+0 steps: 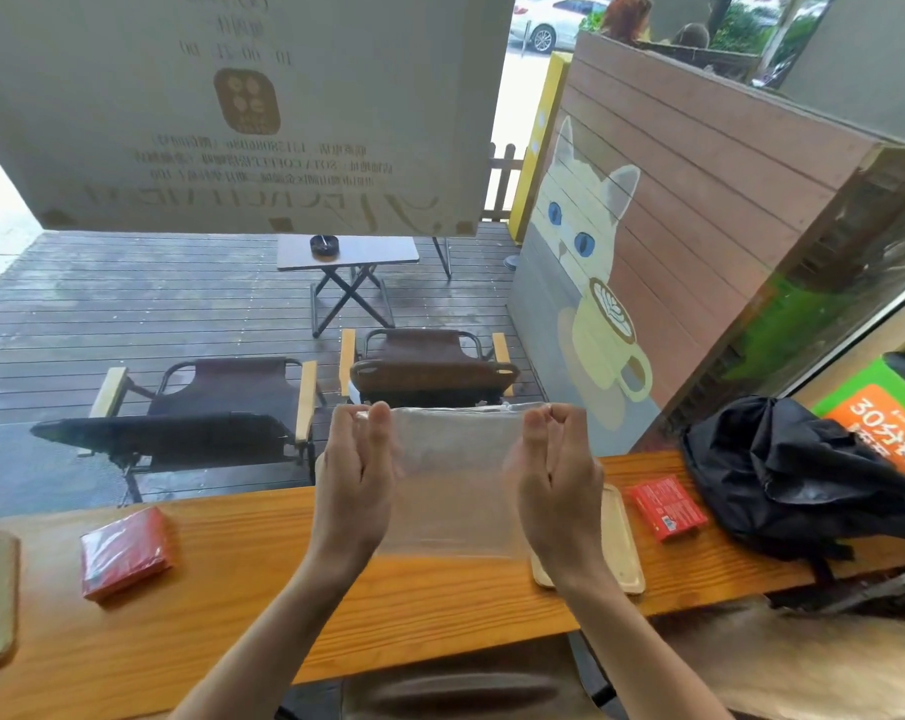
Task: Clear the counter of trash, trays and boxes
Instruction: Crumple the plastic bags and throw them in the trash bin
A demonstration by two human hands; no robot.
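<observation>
Wooden cafe counter barely cleared: left hand, right hand pinch clear plastic bag by top corners; red boxes, wooden tray, black bag remain.

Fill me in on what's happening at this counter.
A person holds a clear plastic bag up by its top edge, left hand and right hand pinching a corner each, above the long wooden counter. Two red packets, a pale wooden tray and a crumpled black bag lie uncollected.
</observation>
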